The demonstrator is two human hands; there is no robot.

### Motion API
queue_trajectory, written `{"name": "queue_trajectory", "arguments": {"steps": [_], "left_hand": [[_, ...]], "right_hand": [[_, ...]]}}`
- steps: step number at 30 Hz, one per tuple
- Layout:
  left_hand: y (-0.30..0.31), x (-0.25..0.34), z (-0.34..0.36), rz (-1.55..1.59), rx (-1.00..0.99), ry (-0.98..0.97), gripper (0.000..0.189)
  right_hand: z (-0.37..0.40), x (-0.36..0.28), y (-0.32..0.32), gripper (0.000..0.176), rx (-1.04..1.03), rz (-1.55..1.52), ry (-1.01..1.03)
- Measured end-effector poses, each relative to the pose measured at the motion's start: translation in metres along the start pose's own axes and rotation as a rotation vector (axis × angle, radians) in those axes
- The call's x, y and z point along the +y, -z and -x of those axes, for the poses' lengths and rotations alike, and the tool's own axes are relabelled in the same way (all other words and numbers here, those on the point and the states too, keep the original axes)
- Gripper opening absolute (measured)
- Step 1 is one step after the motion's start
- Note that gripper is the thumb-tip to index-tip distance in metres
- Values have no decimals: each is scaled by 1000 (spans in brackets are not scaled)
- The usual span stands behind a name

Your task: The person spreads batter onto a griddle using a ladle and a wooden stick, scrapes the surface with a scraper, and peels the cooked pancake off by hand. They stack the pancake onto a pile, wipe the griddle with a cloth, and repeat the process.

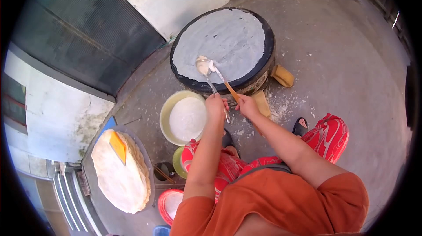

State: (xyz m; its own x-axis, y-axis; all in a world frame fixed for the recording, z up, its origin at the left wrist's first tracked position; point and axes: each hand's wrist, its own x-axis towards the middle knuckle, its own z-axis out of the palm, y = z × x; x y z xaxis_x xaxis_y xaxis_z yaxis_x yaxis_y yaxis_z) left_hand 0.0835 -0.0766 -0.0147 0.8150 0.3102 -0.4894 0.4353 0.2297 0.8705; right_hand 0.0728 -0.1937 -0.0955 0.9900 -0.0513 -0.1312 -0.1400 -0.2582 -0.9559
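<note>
My left hand [215, 106] is closed round the handle of a metal ladle [203, 65], whose bowl has pale batter on it. In my right hand [248, 107] is a wooden-handled stick [231, 90] with a lighter, narrow far part and white batter on its tip. The ladle bowl and the stick tip meet over the near side of a round black-rimmed griddle [178, 70]. A thin grey-white sheet of batter [224, 38] covers most of the griddle. Just below it, left of my hands, stands a cream basin [165, 126] of white batter or flour [188, 118].
At left, a thick stack of pale flatbreads [116, 179] carries a yellow scraper [118, 146]. A green bowl [179, 163] and a red-rimmed basin [163, 207] stand by my legs. Yellow-brown blocks [283, 76] lie beside the griddle, with white crumbs [281, 111] on the floor.
</note>
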Motion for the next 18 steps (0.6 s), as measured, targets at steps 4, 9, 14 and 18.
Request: {"name": "queue_trajectory", "arguments": {"steps": [4,9,14,18], "left_hand": [[28,14,-5,704,-235,261,24],[59,54,26,1502,-778,500,31],[87,83,58,1649,-823,316,37],[143,84,63,1489,-848,231,37]], "right_hand": [[0,-20,24,29,36,-39,175],[-19,-36,49,26,98,-272,87],[-25,7,25,27,121,269,185],[30,-17,14,31,-494,393,284]]}}
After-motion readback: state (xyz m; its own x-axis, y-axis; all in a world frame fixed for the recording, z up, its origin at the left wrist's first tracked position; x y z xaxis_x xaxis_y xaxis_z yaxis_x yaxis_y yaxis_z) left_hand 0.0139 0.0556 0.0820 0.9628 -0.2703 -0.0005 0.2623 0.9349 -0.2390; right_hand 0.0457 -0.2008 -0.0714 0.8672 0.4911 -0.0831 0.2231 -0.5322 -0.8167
